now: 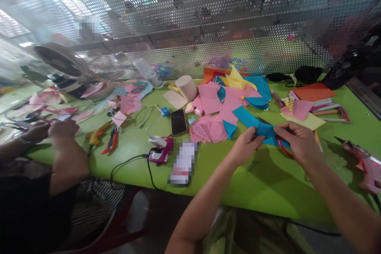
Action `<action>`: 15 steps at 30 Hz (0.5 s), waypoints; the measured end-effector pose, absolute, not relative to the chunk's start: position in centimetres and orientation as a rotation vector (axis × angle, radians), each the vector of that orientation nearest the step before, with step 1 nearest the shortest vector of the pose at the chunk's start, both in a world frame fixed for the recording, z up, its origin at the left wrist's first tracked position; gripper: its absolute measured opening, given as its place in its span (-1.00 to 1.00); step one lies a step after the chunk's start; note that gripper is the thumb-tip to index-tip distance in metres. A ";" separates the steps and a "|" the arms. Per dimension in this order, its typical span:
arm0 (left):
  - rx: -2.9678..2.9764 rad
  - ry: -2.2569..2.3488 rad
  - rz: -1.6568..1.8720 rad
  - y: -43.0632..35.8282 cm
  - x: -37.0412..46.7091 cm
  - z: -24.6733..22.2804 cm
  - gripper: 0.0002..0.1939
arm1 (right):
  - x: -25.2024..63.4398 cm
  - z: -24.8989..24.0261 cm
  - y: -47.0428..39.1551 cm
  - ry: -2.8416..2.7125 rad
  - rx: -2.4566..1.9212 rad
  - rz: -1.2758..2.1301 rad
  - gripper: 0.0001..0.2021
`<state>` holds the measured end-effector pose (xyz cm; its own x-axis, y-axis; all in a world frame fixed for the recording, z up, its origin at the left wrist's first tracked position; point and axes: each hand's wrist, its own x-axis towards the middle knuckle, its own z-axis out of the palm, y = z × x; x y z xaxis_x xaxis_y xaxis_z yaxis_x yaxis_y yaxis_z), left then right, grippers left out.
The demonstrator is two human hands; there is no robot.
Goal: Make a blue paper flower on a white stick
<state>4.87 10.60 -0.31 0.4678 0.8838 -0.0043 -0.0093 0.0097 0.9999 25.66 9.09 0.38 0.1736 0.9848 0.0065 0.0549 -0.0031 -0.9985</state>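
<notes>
A strip of blue felt-like sheet (247,118) is stretched between my two hands above the table. My left hand (248,143) pinches its near edge between thumb and fingers. On the other side, my right hand (293,139) is closed on the strip with thumb and forefinger. Red-handled scissors (285,149) are also in my right hand; their dark blade tip shows beyond the blue piece, and the rest is hidden. Just left of the strip lie a small blue triangle (229,128) and several pink pieces (212,127).
A glue gun (364,166) lies right, near the edge. Two phones, a black one (178,122) and a lit one (183,162), lie left of my hands beside a purple power strip (160,152). A co-worker's hands (61,127) work far left. Perforated metal (190,20) closes the back.
</notes>
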 end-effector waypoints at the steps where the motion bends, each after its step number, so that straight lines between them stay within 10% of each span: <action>1: 1.394 0.829 0.836 10.6 4.9 -0.2 -0.61 | 25.6 0.2 9.1 -1.076 -1.316 1.047 -0.63; 15: 1.711 1.214 1.099 13.0 1.2 0.7 -0.82 | 25.2 -0.1 9.7 -0.709 -1.099 1.122 -0.66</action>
